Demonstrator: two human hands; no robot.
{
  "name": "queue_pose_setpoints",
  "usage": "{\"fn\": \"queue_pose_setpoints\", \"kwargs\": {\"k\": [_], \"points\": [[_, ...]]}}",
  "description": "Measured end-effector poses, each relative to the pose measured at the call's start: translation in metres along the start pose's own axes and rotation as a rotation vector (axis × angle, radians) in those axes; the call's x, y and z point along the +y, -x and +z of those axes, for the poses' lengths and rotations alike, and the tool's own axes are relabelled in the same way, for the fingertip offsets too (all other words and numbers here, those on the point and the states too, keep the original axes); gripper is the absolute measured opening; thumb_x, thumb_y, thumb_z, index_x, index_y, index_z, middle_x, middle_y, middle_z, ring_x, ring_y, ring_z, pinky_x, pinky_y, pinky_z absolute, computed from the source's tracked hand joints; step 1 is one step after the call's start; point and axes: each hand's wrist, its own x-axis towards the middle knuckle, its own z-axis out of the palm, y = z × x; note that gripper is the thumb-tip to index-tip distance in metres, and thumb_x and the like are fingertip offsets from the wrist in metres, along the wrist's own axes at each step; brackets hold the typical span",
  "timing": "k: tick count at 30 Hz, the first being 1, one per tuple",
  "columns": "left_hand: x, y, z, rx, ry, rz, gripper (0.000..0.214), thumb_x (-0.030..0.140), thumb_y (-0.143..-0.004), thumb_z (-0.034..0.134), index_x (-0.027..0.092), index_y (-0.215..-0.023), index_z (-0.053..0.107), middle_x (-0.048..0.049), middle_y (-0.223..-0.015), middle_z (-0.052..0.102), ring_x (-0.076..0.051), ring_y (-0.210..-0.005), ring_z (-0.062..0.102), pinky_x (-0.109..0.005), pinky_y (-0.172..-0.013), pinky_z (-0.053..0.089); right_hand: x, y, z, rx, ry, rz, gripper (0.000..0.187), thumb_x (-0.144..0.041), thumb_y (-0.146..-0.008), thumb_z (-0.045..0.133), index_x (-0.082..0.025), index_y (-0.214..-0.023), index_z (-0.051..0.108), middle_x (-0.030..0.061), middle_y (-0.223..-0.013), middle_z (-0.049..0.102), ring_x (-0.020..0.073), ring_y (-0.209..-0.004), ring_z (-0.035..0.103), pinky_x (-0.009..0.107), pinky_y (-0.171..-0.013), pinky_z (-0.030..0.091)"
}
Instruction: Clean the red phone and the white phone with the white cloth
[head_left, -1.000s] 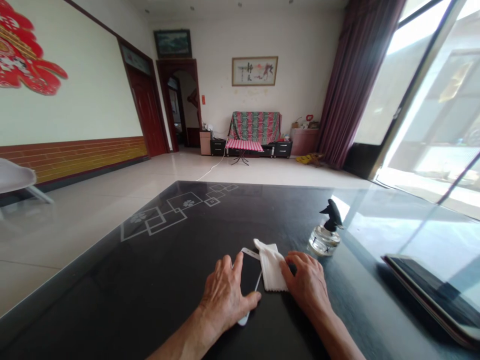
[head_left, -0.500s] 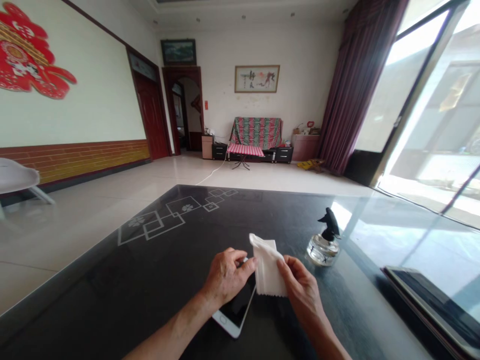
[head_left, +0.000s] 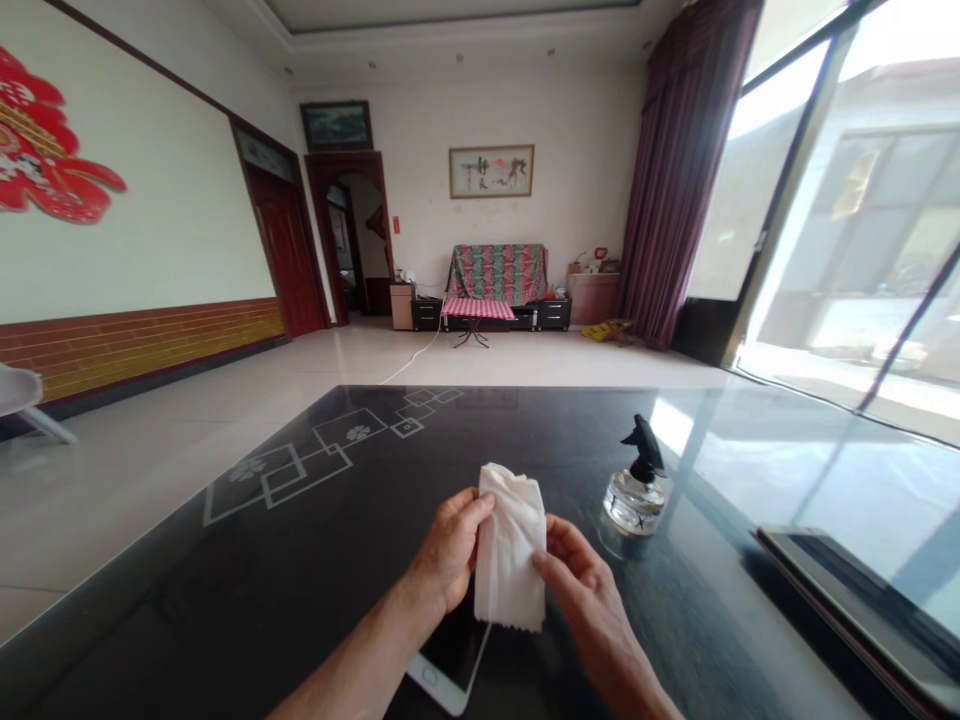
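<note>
A small white cloth [head_left: 510, 555] hangs upright above the black glass table [head_left: 315, 560], held between both my hands. My left hand [head_left: 448, 550] pinches its left edge near the top. My right hand [head_left: 581, 580] pinches its right edge lower down. Under my hands a white-framed phone [head_left: 450, 672] lies flat on the table, screen up, partly hidden by my left wrist.
A small clear spray bottle with a black head [head_left: 636, 487] stands right of my hands. A tablet [head_left: 855, 615] lies at the table's right edge. Beyond the table is a tiled floor, a covered sofa [head_left: 495, 272] and a small red table [head_left: 477, 312].
Both hands have lifted the white cloth off the phone and raised it upright. My left hand has left the phone and taken the cloth's left edge. The camera tilted up slightly.
</note>
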Motion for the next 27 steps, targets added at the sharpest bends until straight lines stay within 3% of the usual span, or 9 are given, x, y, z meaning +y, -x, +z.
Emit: {"fn": "queue_pose_setpoints", "kwargs": {"k": [4,9,14,18,23,27], "points": [[0.001,0.005,0.002,0.015,-0.174,-0.059,0.027,0.038,-0.065,0.071,0.014,-0.07,0.06,-0.0013,-0.057,0.06,-0.014,-0.051,0.055,-0.024,-0.051,0.042,0.005,-0.002,-0.005,0.046,0.021,0.007,0.039,-0.045,-0.078,0.064,-0.02,-0.107,0.06,0.0041,-0.092,0.066,0.0188,-0.081,0.06,0.027,-0.072,0.047],[0.004,0.009,0.005,-0.07,-0.254,-0.071,0.027,0.037,-0.062,0.073,0.013,-0.068,0.061,0.0,-0.056,0.058,-0.01,-0.048,0.05,-0.021,-0.048,0.039,0.012,-0.005,-0.012,0.092,-0.042,0.067,0.03,-0.044,-0.077,0.065,-0.016,-0.088,0.064,-0.0009,-0.069,0.061,0.0126,-0.062,0.053,0.022,-0.06,0.044],[0.006,0.006,0.003,-0.124,-0.264,-0.063,0.027,0.036,-0.063,0.073,0.013,-0.07,0.06,0.0,-0.057,0.058,-0.009,-0.047,0.047,-0.021,-0.047,0.037,0.011,-0.008,-0.015,0.129,-0.245,0.046,0.021,-0.038,-0.079,0.066,-0.017,-0.083,0.064,0.001,-0.077,0.064,0.0148,-0.071,0.057,0.023,-0.065,0.047],[0.007,0.005,0.002,-0.139,-0.288,-0.106,0.025,0.034,-0.064,0.072,0.013,-0.07,0.06,-0.0006,-0.058,0.058,-0.01,-0.048,0.049,-0.022,-0.047,0.038,0.006,-0.006,-0.014,0.036,-0.34,0.1,0.023,-0.037,-0.081,0.063,-0.016,-0.088,0.063,0.0043,-0.084,0.066,0.0177,-0.076,0.061,0.027,-0.067,0.049],[0.008,0.008,0.003,-0.134,-0.317,-0.123,0.025,0.035,-0.065,0.071,0.013,-0.07,0.06,-0.0012,-0.058,0.059,-0.01,-0.048,0.049,-0.022,-0.048,0.039,0.001,-0.002,-0.008,-0.068,-0.353,0.221,0.037,-0.036,-0.083,0.061,-0.018,-0.115,0.057,0.0072,-0.097,0.068,0.0214,-0.082,0.065,0.033,-0.07,0.052],[0.008,0.009,0.005,-0.122,-0.273,-0.11,0.024,0.034,-0.064,0.072,0.013,-0.069,0.06,-0.0007,-0.059,0.059,-0.01,-0.049,0.049,-0.021,-0.049,0.039,0.001,-0.002,-0.005,-0.103,-0.381,0.289,0.036,-0.033,-0.083,0.062,-0.012,-0.112,0.06,0.0104,-0.094,0.07,0.0223,-0.084,0.066,0.033,-0.074,0.053]]}}
